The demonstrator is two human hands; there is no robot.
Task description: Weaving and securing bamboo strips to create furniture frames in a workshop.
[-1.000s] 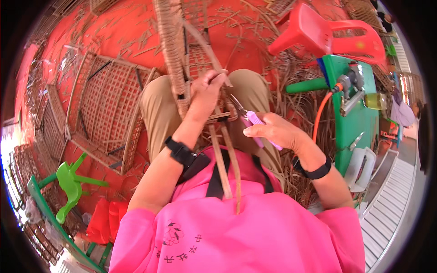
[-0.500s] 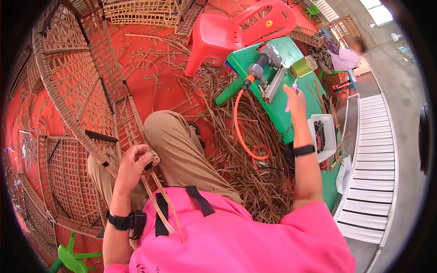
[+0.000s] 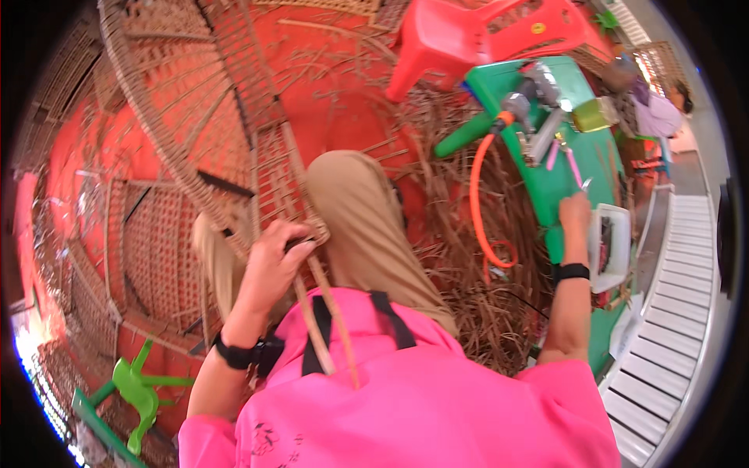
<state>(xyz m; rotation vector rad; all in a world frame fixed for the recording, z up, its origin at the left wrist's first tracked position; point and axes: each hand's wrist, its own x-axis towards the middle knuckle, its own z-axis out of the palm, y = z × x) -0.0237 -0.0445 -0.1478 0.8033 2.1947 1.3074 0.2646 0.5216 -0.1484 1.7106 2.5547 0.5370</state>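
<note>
My left hand (image 3: 275, 264) is closed on the narrow end of a woven rattan frame (image 3: 273, 183), by my knee. Two loose rattan strips (image 3: 317, 327) run from there onto my pink shirt. My right hand (image 3: 576, 212) is above the near part of a green table (image 3: 597, 160), between its edge and a white plastic box (image 3: 611, 249). Pink-handled pliers (image 3: 573, 165) lie with spread handles just beyond its fingers. A small silvery bit shows near the fingertips; blur hides whether they hold it.
An orange hose (image 3: 477, 203) runs from a pneumatic tool (image 3: 518, 108) on the table. Beyond stands a red plastic chair (image 3: 445, 39). Rattan scraps (image 3: 499, 324) litter the floor. A green stool (image 3: 136, 394) is at lower left. Another person (image 3: 655, 113) sits at far right.
My right hand has let go of the pink-handled pliers, now on the table, and has drawn back toward the white box. The view has shifted left; my left hand keeps its hold.
</note>
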